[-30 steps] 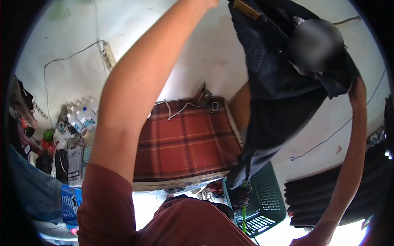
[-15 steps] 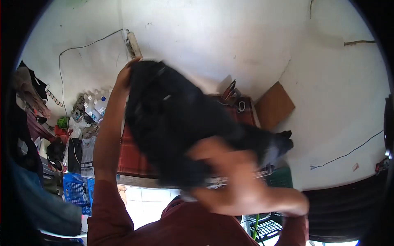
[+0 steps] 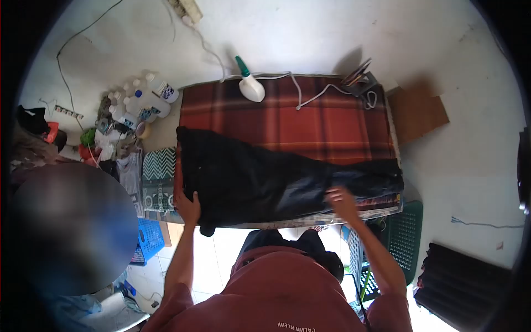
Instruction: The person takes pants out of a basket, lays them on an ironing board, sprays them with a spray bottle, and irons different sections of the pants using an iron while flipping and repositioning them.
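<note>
A pair of black trousers (image 3: 260,180) lies lengthwise along the near side of a table covered with red plaid cloth (image 3: 326,130). Its waist end is on the left and its leg ends reach the right edge. My left hand (image 3: 189,209) grips the waist edge, with the thumb on the fabric and the fingers at the border. On the lower leg, my right hand (image 3: 344,206) rests with its fingers stretched out leftward, slightly blurred. A corner of the waist hangs over the table's front edge.
A white spray bottle (image 3: 252,88) with a green top lies at the back. An iron (image 3: 358,77) stands at the back right, its white cord trailing. Several bottles (image 3: 149,102) crowd the left. Blue (image 3: 150,240) and green (image 3: 406,238) crates flank me below.
The trousers, held up in the air before, now lie spread on the table. Both my hands have come down with them, and the right has left its blurred swing across the front.
</note>
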Demonstrator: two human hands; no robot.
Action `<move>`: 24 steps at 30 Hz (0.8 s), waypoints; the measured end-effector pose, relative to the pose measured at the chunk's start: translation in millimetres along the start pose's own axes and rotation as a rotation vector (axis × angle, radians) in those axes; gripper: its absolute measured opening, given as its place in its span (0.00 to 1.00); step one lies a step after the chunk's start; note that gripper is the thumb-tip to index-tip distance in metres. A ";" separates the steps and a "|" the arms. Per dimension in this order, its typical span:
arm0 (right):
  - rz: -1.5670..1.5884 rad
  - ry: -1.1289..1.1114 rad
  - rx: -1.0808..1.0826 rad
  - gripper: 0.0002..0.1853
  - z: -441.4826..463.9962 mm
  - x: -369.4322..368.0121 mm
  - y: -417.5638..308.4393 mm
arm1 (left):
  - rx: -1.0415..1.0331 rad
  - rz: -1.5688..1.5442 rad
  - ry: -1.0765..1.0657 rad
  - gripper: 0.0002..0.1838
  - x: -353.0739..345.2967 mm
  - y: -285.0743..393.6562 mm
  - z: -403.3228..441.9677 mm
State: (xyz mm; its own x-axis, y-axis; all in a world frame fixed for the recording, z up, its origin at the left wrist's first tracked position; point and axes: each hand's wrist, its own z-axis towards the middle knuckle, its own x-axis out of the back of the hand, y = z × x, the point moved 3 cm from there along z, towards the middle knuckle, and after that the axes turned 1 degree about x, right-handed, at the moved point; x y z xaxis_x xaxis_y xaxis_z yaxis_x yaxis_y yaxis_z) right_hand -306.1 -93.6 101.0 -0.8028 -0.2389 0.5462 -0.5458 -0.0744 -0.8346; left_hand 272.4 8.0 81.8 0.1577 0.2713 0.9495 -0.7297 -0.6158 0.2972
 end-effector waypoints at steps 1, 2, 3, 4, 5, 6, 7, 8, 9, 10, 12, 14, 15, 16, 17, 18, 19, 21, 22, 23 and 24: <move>-0.326 0.303 -0.282 0.15 -3.1 35.3 24.6 | 0.001 0.125 0.149 0.33 5.4 1.8 -16.4; -0.229 0.533 -0.359 0.19 -14.3 72.7 36.3 | 0.018 0.135 0.149 0.33 6.3 0.5 -23.8; -0.270 0.672 -0.450 0.24 -24.4 98.7 95.9 | 0.138 -0.002 0.129 0.34 6.6 -4.5 -28.7; -0.400 0.797 -0.465 0.26 -39.6 121.5 167.6 | 0.260 -0.141 0.116 0.35 7.8 -8.6 -33.7; -0.529 0.921 -0.474 0.28 -49.2 131.9 209.1 | 0.285 -0.133 0.129 0.35 14.8 -6.5 -37.8; -0.522 0.897 -0.451 0.28 -45.0 136.9 189.7 | 0.246 -0.296 0.090 0.35 23.0 -1.1 -39.0; -0.101 0.851 -0.634 0.27 -46.0 147.3 166.1 | 0.205 -0.458 0.056 0.35 32.1 0.5 -38.6; 0.318 0.764 -0.814 0.27 -44.9 144.4 150.5 | 0.401 -0.411 -0.139 0.37 36.1 -11.4 -38.2; 0.316 0.724 -0.805 0.27 -41.0 142.9 152.2 | 0.477 -0.383 -0.219 0.41 17.8 -47.4 -38.6; 0.381 0.714 -0.833 0.24 -41.8 147.0 171.2 | 0.574 -0.477 -0.301 0.43 18.7 -57.0 -52.0; 0.449 0.669 -0.855 0.21 -41.2 157.9 206.6 | 0.757 -0.573 -0.344 0.43 16.5 -66.6 -87.6; 0.703 0.619 -0.900 0.16 -41.9 164.0 232.7 | 0.877 -0.647 -0.416 0.40 -2.1 -78.8 -130.0; 0.708 0.603 -0.890 0.16 -40.7 163.5 233.0 | 0.913 -0.746 -0.389 0.35 1.4 -63.4 -147.1; 0.625 0.617 -0.859 0.14 -40.5 167.2 230.4 | 0.868 -0.832 -0.357 0.31 7.1 -44.8 -158.7; 0.541 0.632 -0.827 0.12 -39.1 170.4 225.8 | 0.822 -0.916 -0.326 0.28 10.9 -32.6 -165.7; 0.538 0.622 -0.821 0.12 -38.2 171.7 218.1 | 0.791 -0.946 -0.273 0.26 9.5 -31.2 -167.9; 0.560 0.649 -0.822 0.11 -37.0 174.2 210.1 | 0.763 -0.977 -0.219 0.25 7.5 -30.5 -168.8; 0.579 0.664 -0.811 0.10 -28.5 179.0 196.7 | 0.710 -1.121 -0.146 0.24 6.6 -26.7 -163.1; 0.589 0.670 -0.795 0.10 -26.5 180.9 191.5 | 0.679 -1.154 -0.089 0.23 7.5 -27.2 -157.1; 0.599 0.677 -0.780 0.11 -25.1 182.7 188.4 | 0.647 -1.185 -0.032 0.22 9.8 -27.1 -149.0; 0.597 0.668 -0.772 0.11 -22.8 188.4 203.4 | 0.586 -1.123 -0.014 0.21 17.0 -31.5 -138.3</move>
State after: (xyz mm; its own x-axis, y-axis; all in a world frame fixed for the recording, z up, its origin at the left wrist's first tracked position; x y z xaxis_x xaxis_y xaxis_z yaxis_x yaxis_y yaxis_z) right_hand -573.8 -131.6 35.8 -0.8212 0.5329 0.2039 0.1420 0.5371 -0.8315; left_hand 206.0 134.3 74.6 0.5065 0.8498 0.1459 0.2130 -0.2873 0.9339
